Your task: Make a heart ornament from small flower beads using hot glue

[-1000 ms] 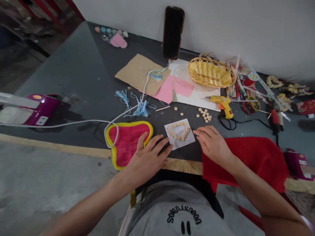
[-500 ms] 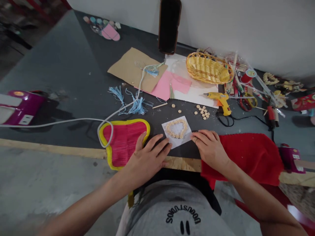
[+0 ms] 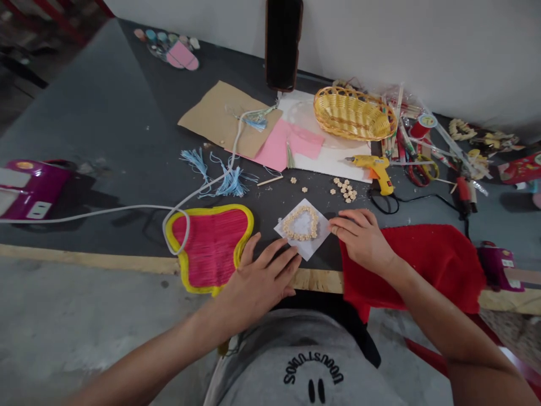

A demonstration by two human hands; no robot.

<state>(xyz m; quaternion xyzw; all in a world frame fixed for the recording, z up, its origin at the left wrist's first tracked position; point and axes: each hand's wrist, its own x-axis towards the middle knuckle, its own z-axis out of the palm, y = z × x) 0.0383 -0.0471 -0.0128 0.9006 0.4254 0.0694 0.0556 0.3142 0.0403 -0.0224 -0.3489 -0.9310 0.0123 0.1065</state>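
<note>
A small white paper square [image 3: 302, 228] with a heart outline of tiny cream flower beads lies near the table's front edge. My left hand [image 3: 262, 276] rests flat beside it, fingers spread, fingertips touching the square's near-left corner. My right hand [image 3: 361, 239] lies palm down on the square's right side, fingers curled and touching its right corner, wrist over a red cloth [image 3: 416, 268]. A pink heart-shaped mat with a yellow border [image 3: 209, 245] sits just left of my left hand.
Loose flower beads [image 3: 345, 190], a yellow glue gun [image 3: 374, 169], a woven yellow basket [image 3: 353, 114], pink and brown papers [image 3: 253, 129], blue tassels [image 3: 224, 177] and a phone [image 3: 282, 42] lie behind. A white cord [image 3: 105, 211] runs left toward a purple device [image 3: 29, 189]. Craft clutter fills the right.
The paper square has turned to a diamond angle. My left hand slid back off the pink mat toward the table edge; my right hand stayed at the square's right side.
</note>
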